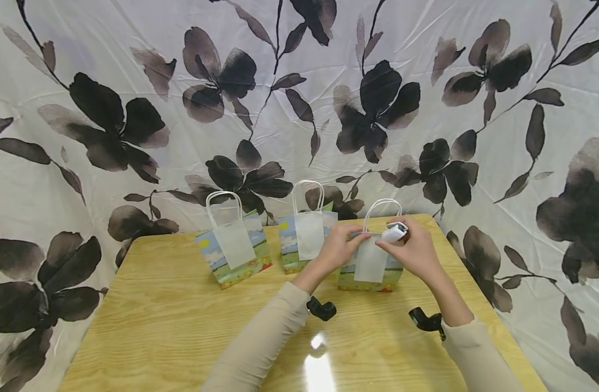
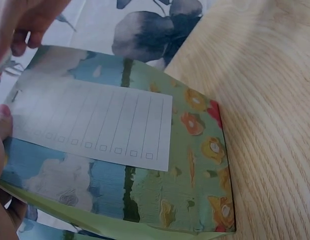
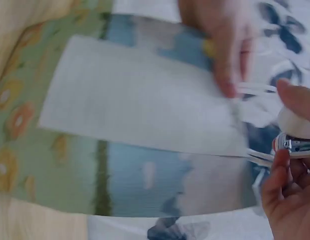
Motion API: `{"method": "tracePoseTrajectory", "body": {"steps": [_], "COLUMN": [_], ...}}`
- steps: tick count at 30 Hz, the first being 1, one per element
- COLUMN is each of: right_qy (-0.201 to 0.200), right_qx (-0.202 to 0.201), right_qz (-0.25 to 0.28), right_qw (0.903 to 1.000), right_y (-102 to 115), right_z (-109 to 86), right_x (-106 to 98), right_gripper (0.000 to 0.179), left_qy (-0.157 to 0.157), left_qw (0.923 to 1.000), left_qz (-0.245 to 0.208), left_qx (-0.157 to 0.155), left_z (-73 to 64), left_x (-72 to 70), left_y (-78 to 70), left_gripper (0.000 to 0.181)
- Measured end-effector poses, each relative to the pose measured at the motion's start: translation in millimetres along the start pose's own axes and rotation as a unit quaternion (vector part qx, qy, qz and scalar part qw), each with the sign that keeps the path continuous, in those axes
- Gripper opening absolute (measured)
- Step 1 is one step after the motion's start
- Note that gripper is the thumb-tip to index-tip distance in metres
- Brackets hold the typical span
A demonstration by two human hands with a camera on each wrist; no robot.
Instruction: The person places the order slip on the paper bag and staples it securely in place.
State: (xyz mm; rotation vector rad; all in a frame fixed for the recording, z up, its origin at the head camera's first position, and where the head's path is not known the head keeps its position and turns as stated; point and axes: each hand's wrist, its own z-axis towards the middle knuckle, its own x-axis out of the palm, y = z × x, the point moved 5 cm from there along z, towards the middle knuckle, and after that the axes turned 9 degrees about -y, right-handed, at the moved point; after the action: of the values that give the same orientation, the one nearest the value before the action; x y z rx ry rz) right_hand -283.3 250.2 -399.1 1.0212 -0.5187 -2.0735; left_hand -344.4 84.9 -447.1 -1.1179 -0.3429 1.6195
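On the right of the table stands a paper gift bag [image 1: 347, 279] printed with sky, grass and flowers, its white handles [image 1: 383, 201] upright. A white paper slip [image 1: 370, 264] lies against its front; the left wrist view shows ruled lines and small checkboxes on the slip [image 2: 109, 125]. My left hand [image 1: 339, 247] pinches the slip and the bag at the top edge. In my right hand [image 1: 421, 250] is a small white stapler [image 1: 394, 233], held beside the right end of that edge. The right wrist view shows the stapler's metal end [image 3: 295, 144] near the handle, apart from the slip.
Two similar bags stand to the left, a middle bag [image 1: 290, 261] and a far-left bag [image 1: 216, 261], each with a white slip on its front. Behind the wooden table [image 1: 181, 337] hangs a floral cloth [image 1: 289, 125]. Black wrist cameras sit below both hands.
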Motion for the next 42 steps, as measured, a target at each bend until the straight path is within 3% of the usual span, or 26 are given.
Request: {"method": "tracePoseTrajectory", "body": {"steps": [5, 9, 11, 16, 18, 19, 21, 23, 26, 30, 33, 37, 42], "right_qy": [-0.037, -0.083, -0.112, -0.172, -0.176, -0.169, -0.152, -0.140, -0.142, -0.164, -0.167, -0.160, -0.140], "right_qx": [0.079, 0.134, 0.164, 0.202, 0.212, 0.215, 0.227, 0.234, 0.244, 0.260, 0.263, 0.243, 0.230], "right_qz": [0.103, 0.201, 0.267, 0.440, 0.473, 0.478, 0.475, 0.457, 0.389, 0.229, 0.107, -0.022, -0.126], "right_qw": [0.9909, 0.9669, 0.9431, 0.8577, 0.8367, 0.8349, 0.8362, 0.8467, 0.8771, 0.9235, 0.9441, 0.9565, 0.9549], "right_y": [-3.0, -7.7, -11.8, -25.2, -32.3, -35.9, -42.7, -48.8, -57.7, -68.4, -75.0, -84.0, -94.3], "right_z": [-5.0, -9.4, -13.1, -24.1, -29.0, -31.4, -36.7, -41.8, -49.2, -58.9, -65.8, -73.4, -80.8], "right_x": [-20.9, -35.2, -41.2, -51.3, -53.8, -54.6, -55.9, -57.1, -59.1, -64.4, -68.7, -71.9, -71.2], "right_gripper": [0.060, 0.048, 0.038, 0.017, 0.014, 0.014, 0.017, 0.020, 0.018, 0.021, 0.028, 0.034, 0.040], "left_qy": [0.007, -0.005, -0.005, 0.009, 0.012, 0.013, 0.016, 0.020, 0.031, 0.036, 0.031, 0.019, 0.018], "left_qw": [1.0000, 1.0000, 0.9999, 0.9997, 0.9994, 0.9992, 0.9986, 0.9980, 0.9974, 0.9976, 0.9976, 0.9973, 0.9968], "left_qz": [0.003, 0.005, 0.009, 0.024, 0.031, 0.034, 0.045, 0.052, 0.059, 0.057, 0.059, 0.067, 0.076], "left_qx": [-0.004, 0.002, 0.003, 0.006, 0.011, 0.013, 0.023, 0.030, 0.027, 0.015, 0.020, 0.024, 0.021], "left_z": [-0.1, 2.1, 3.2, 6.3, 7.5, 7.8, 8.4, 8.7, 8.2, 6.9, 5.8, 4.2, 3.9], "left_x": [-0.7, -3.4, -3.9, -2.5, -1.9, -1.9, -1.1, -0.5, -0.1, -1.4, -2.6, -4.6, -5.2], "left_y": [0.5, -0.5, -0.5, 1.3, 2.0, 2.2, 2.9, 2.8, 2.6, 1.4, -0.6, -2.9, -1.7], "left_gripper": [0.021, 0.019, 0.018, 0.018, 0.018, 0.019, 0.019, 0.020, 0.023, 0.023, 0.023, 0.027, 0.028]}}
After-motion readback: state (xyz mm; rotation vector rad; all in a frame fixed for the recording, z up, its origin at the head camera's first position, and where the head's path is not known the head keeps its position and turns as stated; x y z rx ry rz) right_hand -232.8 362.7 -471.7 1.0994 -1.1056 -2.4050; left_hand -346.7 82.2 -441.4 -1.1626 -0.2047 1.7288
